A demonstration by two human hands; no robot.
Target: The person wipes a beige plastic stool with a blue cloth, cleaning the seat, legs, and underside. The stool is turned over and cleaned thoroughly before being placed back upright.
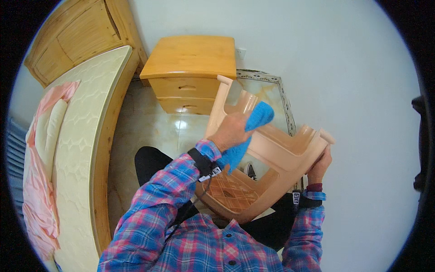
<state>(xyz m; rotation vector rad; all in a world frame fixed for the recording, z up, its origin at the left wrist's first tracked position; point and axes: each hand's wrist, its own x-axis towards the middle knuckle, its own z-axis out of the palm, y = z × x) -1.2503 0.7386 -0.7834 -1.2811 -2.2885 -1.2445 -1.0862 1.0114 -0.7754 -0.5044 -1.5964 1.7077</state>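
Observation:
A pale pink plastic stool (pixel 268 144) is tipped over in front of my torso, its legs pointing away from me. The seat panel (pixel 231 195), with a crisscross pattern, lies nearest my lap. Bunched in my left hand (pixel 232 131) is a blue cloth (pixel 261 114), held over the stool's frame; part of the cloth hangs below the hand. Whether the cloth touches the plastic is hard to tell. At the right side, my right hand (pixel 321 165) grips a stool leg near its foot end, with some fingers hidden behind the leg.
A wooden nightstand (pixel 192 59) with two drawers stands against the wall ahead. To the left is a wooden bed with a bare mattress (pixel 85 136) and crumpled pink fabric (pixel 40 197). A white wall (pixel 363 136) rises close on the right. Marbled tiles (pixel 142 119) cover the floor.

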